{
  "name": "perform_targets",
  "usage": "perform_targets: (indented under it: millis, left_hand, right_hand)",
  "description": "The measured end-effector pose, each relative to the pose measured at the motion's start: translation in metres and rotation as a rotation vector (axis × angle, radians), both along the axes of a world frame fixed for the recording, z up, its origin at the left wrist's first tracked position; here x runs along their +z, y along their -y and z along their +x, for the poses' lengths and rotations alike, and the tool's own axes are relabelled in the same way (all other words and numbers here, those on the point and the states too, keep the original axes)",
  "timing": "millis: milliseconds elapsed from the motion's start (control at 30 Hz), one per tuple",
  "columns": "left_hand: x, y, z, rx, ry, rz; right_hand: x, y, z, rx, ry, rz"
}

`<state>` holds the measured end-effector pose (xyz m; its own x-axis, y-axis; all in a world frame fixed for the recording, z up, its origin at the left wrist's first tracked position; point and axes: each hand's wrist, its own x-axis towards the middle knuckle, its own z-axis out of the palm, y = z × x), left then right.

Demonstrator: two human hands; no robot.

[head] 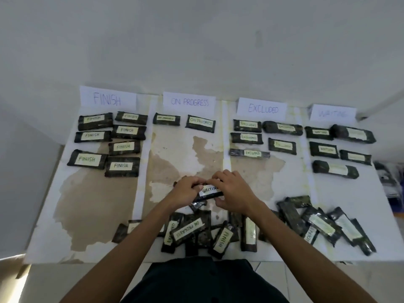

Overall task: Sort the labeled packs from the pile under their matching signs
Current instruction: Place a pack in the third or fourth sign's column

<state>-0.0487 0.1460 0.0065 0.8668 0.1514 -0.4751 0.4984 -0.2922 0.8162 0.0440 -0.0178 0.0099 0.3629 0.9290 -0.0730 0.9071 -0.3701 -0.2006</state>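
Both hands meet above the middle of the white, brown-stained paper-covered table (94,204). The left hand (187,190) curls its fingers round the left end of a dark rectangular plastic pack with a pale label reading WAITING (210,191). The right hand (232,193) pinches the pack's right end, with the fingers over the top and the thumb below. The pack is held just above the table, beyond the pile and well short of the rows.

Four white paper signs stand along the far edge. Under the FINISH sign (108,99) lie seven dark FINISH packs (126,130) in two loose columns. Under the ON PROGRESS sign (189,102) lie two ON PROGRESS packs (200,123), side by side. Under the EXCLUDED sign (262,109) lie five EXCLUDED packs (247,137). Under the WAITING sign (332,113), at the far right, lie five WAITING packs (323,149).

The pile of unsorted packs (220,239) stretches along the near edge, overlapping at mixed angles, with labels reading EXCLUDED, ON PROGRESS and FINISH visible among them.
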Motion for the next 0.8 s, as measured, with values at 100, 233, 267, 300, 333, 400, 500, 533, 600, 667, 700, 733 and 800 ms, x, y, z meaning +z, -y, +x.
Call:
perform_targets:
  millis: [100,233,267,300,333,400,500,533,600,667,700,733,800]
  left_hand:
    - [0.001,0.039,0.016,0.059,-0.019,-0.016]
    - [0.0,0.091,0.04,0.076,0.008,0.034]
    - [-0.001,0.102,0.047,0.063,0.02,0.057]
    - [-0.001,0.114,0.054,0.045,0.031,0.077]
    - [-0.002,0.125,0.061,0.019,0.04,0.097]
    - [-0.004,0.148,0.075,-0.046,0.053,0.137]
    - [-0.008,0.181,0.098,-0.124,0.093,0.173]
    - [-0.011,0.193,0.107,-0.145,0.109,0.184]
    - [-0.018,0.216,0.125,-0.188,0.129,0.218]
    - [-0.024,0.24,0.142,-0.228,0.144,0.256]
    - [-0.028,0.252,0.15,-0.248,0.151,0.278]
    - [-0.031,0.264,0.158,-0.267,0.157,0.3]
    - [-0.039,0.286,0.172,-0.296,0.16,0.333]
  right_hand:
    - [0.002,0.038,0.014,-0.07,0.013,-0.044]
    - [0.002,0.096,0.038,-0.168,0.021,-0.107]
    - [0.002,0.111,0.044,-0.192,0.023,-0.118]
    - [0.002,0.126,0.051,-0.219,0.022,-0.125]
    - [0.002,0.141,0.058,-0.248,0.02,-0.125]
    - [0.002,0.172,0.071,-0.316,0.013,-0.126]
    - [-0.001,0.217,0.092,-0.4,0.007,-0.114]
    - [-0.003,0.232,0.098,-0.424,0.009,-0.105]
    - [-0.007,0.265,0.112,-0.467,0.011,-0.089]
    - [-0.012,0.296,0.126,-0.507,0.021,-0.088]
    - [-0.015,0.312,0.133,-0.53,0.022,-0.09]
    - [-0.018,0.327,0.14,-0.556,0.021,-0.092]
    - [-0.023,0.356,0.156,-0.612,0.018,-0.108]
